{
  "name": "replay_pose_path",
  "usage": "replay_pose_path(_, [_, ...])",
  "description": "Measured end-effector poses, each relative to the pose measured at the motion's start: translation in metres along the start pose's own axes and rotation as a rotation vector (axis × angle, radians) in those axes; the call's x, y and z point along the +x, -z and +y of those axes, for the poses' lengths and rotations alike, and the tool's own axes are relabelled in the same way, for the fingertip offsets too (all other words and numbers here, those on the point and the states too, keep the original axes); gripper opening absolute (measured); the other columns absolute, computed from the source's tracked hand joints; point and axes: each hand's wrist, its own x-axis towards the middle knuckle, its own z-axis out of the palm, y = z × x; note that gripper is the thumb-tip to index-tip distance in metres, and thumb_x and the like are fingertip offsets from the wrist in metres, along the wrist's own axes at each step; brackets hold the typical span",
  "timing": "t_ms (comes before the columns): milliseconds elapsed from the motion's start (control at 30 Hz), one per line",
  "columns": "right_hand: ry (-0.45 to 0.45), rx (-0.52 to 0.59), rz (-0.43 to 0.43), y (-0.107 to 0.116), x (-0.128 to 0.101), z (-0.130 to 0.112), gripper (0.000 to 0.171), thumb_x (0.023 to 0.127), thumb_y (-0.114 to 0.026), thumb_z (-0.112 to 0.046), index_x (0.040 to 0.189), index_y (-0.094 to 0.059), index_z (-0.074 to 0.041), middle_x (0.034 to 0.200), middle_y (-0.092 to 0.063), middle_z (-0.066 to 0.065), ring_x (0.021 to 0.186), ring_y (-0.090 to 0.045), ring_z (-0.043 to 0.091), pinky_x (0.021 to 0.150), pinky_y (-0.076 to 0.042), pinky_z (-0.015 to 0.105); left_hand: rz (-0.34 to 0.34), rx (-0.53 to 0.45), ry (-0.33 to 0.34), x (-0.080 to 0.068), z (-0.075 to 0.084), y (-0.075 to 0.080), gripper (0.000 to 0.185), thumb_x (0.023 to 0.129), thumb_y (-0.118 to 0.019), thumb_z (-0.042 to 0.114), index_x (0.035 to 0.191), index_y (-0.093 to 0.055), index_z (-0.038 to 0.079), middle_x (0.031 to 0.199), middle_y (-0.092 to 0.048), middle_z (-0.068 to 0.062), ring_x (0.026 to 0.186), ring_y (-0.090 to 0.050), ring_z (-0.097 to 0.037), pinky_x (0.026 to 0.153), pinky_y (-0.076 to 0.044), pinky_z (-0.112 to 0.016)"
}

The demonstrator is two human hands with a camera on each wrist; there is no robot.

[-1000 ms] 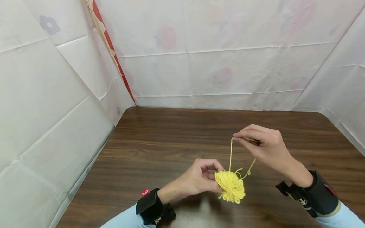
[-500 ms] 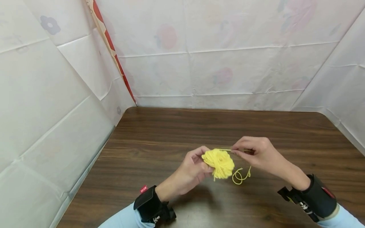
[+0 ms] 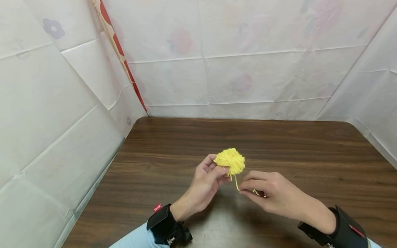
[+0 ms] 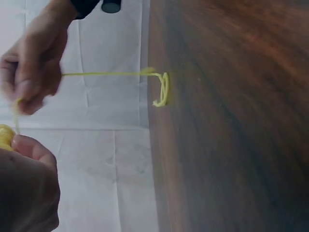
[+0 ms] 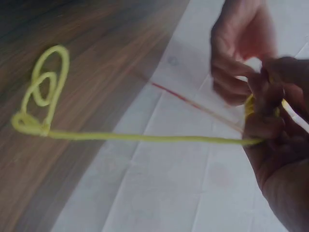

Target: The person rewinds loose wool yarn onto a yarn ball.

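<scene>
A small ball of yellow yarn [image 3: 230,161] is held up over the table by my left hand [image 3: 201,187], thumb in front and fingers behind. Just to the right and lower, my right hand [image 3: 273,193] pinches the strand [image 3: 237,183] that runs down from the ball's underside. From the right hand a loose yarn tail [image 5: 145,137] hangs, ending in a looped tangle [image 5: 46,92], as the right wrist view shows. In the left wrist view only part of the ball [image 4: 6,136] shows at the left edge, behind the left thumb.
Both hands are above a dark wood-grain table [image 3: 167,144]. White patterned sheeting [image 3: 186,75] hangs behind it and along both sides. A red and beige strip [image 3: 119,48] runs down the back left corner. Black camera bands [image 3: 165,224] circle the wrists.
The right hand has swung from above the ball, down its right side, to below it, with the strand pinched throughout. The left hand has raised the ball away from me and slightly left, turning it.
</scene>
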Motion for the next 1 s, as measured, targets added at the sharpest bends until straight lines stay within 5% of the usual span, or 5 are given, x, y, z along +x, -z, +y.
replay_pose_path(267, [0.093,-0.016,0.167,0.005,0.011,-0.005,0.015,0.103,-0.06,-0.02,0.101,-0.072,-0.011,0.098,-0.066,-0.001,0.067,-0.052,-0.006,0.058,-0.042,0.001,-0.154,0.133,-0.017,-0.004,-0.002,-0.006,0.055,0.099,-0.056,0.002,0.15,-0.039,0.007,0.13,-0.058,-0.008,0.11,-0.066,-0.014,0.092,-0.061,-0.032])
replay_pose_path(367, [0.072,-0.026,0.162,0.008,0.009,-0.004,0.016,0.103,-0.059,-0.021,0.101,-0.072,-0.012,0.097,-0.066,-0.003,0.068,-0.052,-0.006,0.058,-0.043,0.002,-0.12,0.153,-0.029,-0.005,0.0,-0.008,0.048,0.102,-0.059,0.01,0.148,-0.045,0.002,0.131,-0.059,-0.011,0.111,-0.066,-0.014,0.095,-0.06,-0.03])
replay_pose_path(667, [0.056,-0.09,-0.034,0.008,0.006,-0.012,0.022,0.106,-0.052,-0.026,0.101,-0.072,-0.02,0.097,-0.066,-0.013,0.072,-0.056,-0.01,0.063,-0.045,0.001,0.163,0.291,-0.089,0.002,0.004,-0.003,0.043,0.093,-0.072,0.007,0.133,-0.059,0.004,0.123,-0.067,-0.013,0.099,-0.071,-0.015,0.084,-0.063,-0.032])
replay_pose_path(867, [0.199,-0.174,0.056,0.019,0.023,-0.01,0.025,0.106,-0.053,-0.021,0.101,-0.074,-0.011,0.098,-0.068,-0.003,0.077,-0.065,0.002,0.069,-0.054,0.009,0.101,0.498,-0.068,0.0,0.0,-0.002,0.038,0.087,-0.079,0.008,0.123,-0.065,0.011,0.123,-0.071,-0.01,0.099,-0.073,-0.013,0.081,-0.061,-0.024])
replay_pose_path(1000, [0.252,-0.197,0.139,0.026,0.029,-0.004,0.026,0.106,-0.053,-0.017,0.1,-0.075,-0.006,0.096,-0.068,0.0,0.074,-0.065,0.006,0.065,-0.053,0.01,0.022,0.529,-0.065,-0.002,0.0,-0.004,0.037,0.087,-0.078,0.007,0.122,-0.068,0.011,0.122,-0.072,-0.011,0.097,-0.073,-0.011,0.081,-0.061,-0.023])
